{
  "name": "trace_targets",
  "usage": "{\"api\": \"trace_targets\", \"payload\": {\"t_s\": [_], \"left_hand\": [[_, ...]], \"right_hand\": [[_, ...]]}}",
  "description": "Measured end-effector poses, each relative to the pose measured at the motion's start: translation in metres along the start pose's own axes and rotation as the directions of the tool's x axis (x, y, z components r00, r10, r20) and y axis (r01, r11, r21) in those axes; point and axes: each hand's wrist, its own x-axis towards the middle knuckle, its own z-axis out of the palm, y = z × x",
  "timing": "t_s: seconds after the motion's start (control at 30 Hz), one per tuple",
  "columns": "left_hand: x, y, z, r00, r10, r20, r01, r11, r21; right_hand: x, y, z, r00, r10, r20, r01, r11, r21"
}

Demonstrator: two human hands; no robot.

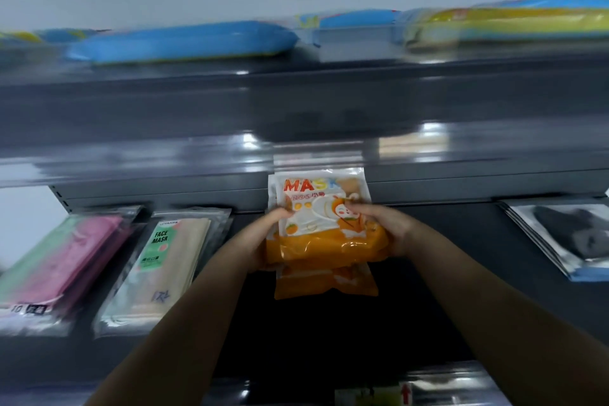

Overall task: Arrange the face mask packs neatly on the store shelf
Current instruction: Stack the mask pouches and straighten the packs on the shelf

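Left hand [263,234] and right hand [385,227] are pinching orange glossy plastic mask packs [326,224] above dark metal shelf [428,273]; pink-green stack [59,260] at nine o'clock lying placed; orange stack pending.

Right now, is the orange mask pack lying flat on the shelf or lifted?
Lifted: both hands hold the orange mask pack tilted up above another orange pack.

orange mask pack [324,224] printed "mask", glossy, sat atop a second orange pack [324,280], offset, mid-shelf; pink-green packs [62,257] and beige "face mask" pack [164,260] lay flat at left; silver-black packs [566,234] at right; blue pack [181,41] and yellow pack [510,25] above, blurred
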Motion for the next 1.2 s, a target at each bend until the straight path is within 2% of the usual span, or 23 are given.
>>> {"api": "trace_targets", "payload": {"t_s": [0.13,0.23,0.3,0.4,0.53,0.63,0.83,1.0,1.1,1.2], "left_hand": [[-0.007,-0.007,0.005,0.996,0.084,0.041,-0.083,0.996,-0.032],[-0.01,-0.015,0.005,0.97,0.243,0.014,-0.242,0.969,-0.041],[-0.019,-0.017,0.008,0.918,0.398,-0.005,-0.398,0.917,-0.022],[-0.036,-0.017,0.014,0.827,0.561,0.028,-0.562,0.827,0.005],[-0.051,-0.019,0.024,0.734,0.677,0.049,-0.679,0.734,0.03],[-0.06,-0.027,0.029,0.713,0.699,0.049,-0.701,0.709,0.081],[-0.068,-0.045,0.031,0.733,0.677,0.062,-0.668,0.701,0.247],[-0.07,-0.05,0.026,0.752,0.646,0.134,-0.648,0.686,0.33],[-0.068,-0.053,0.022,0.742,0.651,0.159,-0.663,0.677,0.319],[-0.072,-0.053,0.019,0.721,0.654,0.226,-0.692,0.684,0.23]], "right_hand": [[-0.009,0.009,0.001,0.999,-0.04,-0.002,0.04,0.999,0.026],[-0.015,0.02,-0.001,0.991,-0.127,-0.036,0.129,0.989,0.068],[-0.022,0.024,-0.004,0.97,-0.23,-0.084,0.237,0.967,0.097],[-0.04,0.027,-0.005,0.911,-0.411,-0.045,0.413,0.909,0.059],[-0.058,0.027,-0.007,0.801,-0.599,0.013,0.598,0.798,-0.079],[-0.068,0.033,-0.009,0.754,-0.654,0.055,0.655,0.746,-0.12],[-0.076,0.051,-0.018,0.763,-0.632,0.134,0.645,0.734,-0.211],[-0.082,0.057,-0.019,0.728,-0.67,0.145,0.684,0.693,-0.227],[-0.084,0.058,-0.019,0.733,-0.662,0.157,0.679,0.697,-0.233],[-0.083,0.062,-0.019,0.742,-0.646,0.182,0.669,0.693,-0.267]]}}
